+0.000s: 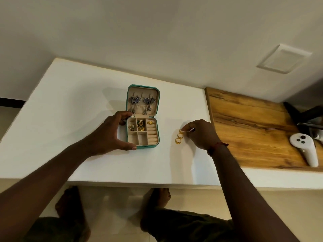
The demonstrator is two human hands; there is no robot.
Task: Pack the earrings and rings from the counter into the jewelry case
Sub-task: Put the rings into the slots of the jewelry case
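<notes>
Gripping left side of open jewelry case [142, 139] on white table [87, 102], left hand [111, 131] curls round it. Right hand [201, 132] pinches farthest of three gold rings [179, 136] lined just right of case; earrings [141, 102] hang inside lid.

A white tabletop [78, 105] runs along a plain cream wall [157, 32], which it meets at its back edge. On the wall above the right end sits a blank white cover plate [284, 58]. A wooden panel [253, 130] covers the tabletop's right end, bearing a white handheld controller [305, 151] and a dark stand [302, 114]. Pale glossy floor tiles [118, 203] show below the front edge. The light is soft and warm.
</notes>
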